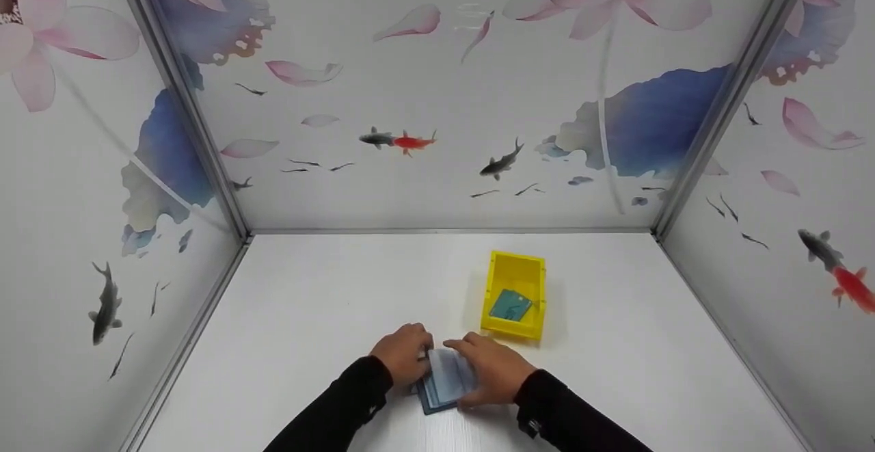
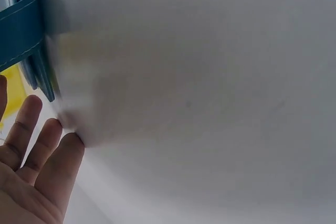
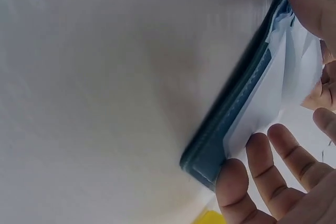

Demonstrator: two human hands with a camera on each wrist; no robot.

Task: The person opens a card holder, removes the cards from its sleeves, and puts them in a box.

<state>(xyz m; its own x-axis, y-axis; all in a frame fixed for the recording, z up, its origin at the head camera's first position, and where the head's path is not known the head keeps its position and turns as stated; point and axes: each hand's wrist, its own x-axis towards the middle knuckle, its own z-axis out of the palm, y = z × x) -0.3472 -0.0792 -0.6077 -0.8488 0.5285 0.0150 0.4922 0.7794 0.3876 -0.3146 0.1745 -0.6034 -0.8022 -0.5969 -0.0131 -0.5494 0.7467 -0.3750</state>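
A teal card holder lies open low in the head view, its clear sleeves fanned upward. On its left side, my left hand grips the edge with the index finger and thumb. The other left fingers stretch down to the table in the left wrist view, below the holder's stitched strap. My right hand holds the sleeves and the right side between thumb and fingers. In the right wrist view, right fingertips press at a translucent sleeve close to the cover's edge.
Just beyond my right hand stands a yellow bin with a few teal cards in it. White walls printed with lotus flowers and fish close off the white table at the back and both sides.
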